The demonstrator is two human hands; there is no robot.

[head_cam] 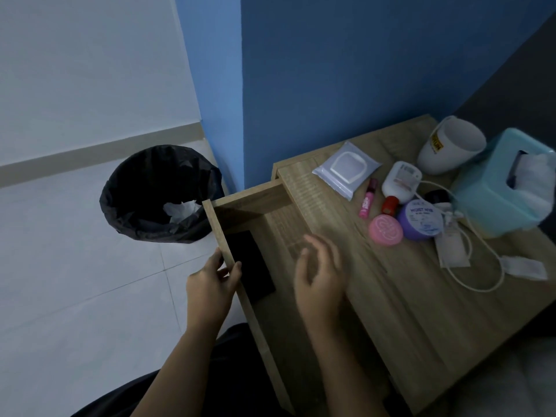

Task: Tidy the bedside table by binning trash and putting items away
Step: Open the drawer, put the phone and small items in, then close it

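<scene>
Drawer (240,212) open beside counter (391,296)
Left hand (210,287) grasping drawer front; right hand (319,278) released, empty; shoving may jam the phone (249,266) inside.

Left hand (210,284) pinching a panel edge, thumb over; right hand (320,278) hovering, fingers loosely spread, blurred.

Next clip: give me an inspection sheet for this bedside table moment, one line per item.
Surface: wooden bedside table, drawer pulled open.
Job's things: black flat object in drawer; wipes pack, pink lip balm, white bottle, pink jar, purple jar on top.
Clutter: white cup, teal tissue box.
Grips: left hand grips drawer front; right hand open, empty, blurred.
Cables: white cable looped on top.
Surroundings: black-lined bin holding white trash, blue wall.
</scene>
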